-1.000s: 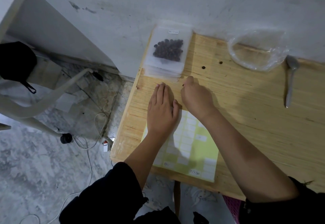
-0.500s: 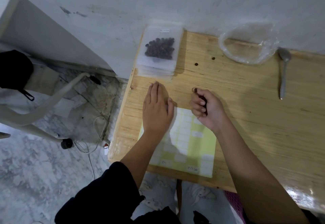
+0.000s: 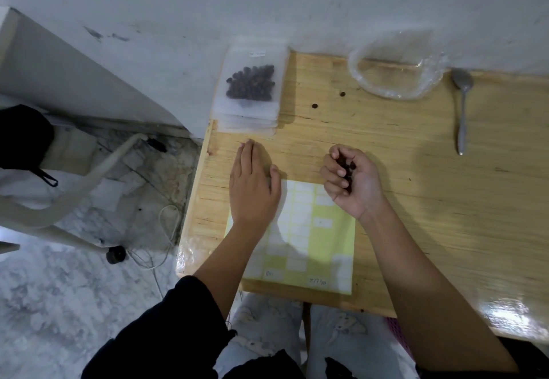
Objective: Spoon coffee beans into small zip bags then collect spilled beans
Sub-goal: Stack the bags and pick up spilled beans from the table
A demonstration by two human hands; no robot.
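My right hand (image 3: 352, 181) is turned palm up above the wooden table (image 3: 445, 215), its fingers curled round several dark coffee beans (image 3: 344, 167). My left hand (image 3: 254, 188) lies flat, palm down, on the table and on the top left corner of a yellow label sheet (image 3: 320, 245). A stack of small zip bags (image 3: 251, 93) sits at the table's back left corner, the top one holding beans. Two loose beans, one (image 3: 314, 106) and another (image 3: 342, 94), lie on the wood to the right of the stack.
A crumpled clear plastic bag (image 3: 395, 66) lies at the back against the white wall. A metal spoon (image 3: 462, 111) lies to its right. Off the table's left edge are a white chair frame (image 3: 89, 176), a cable (image 3: 166, 239) and a marbled floor.
My right hand has drawn back from the wood near the stack, turned palm up and shifted right with beans in it. The left hand has stayed flat in place.
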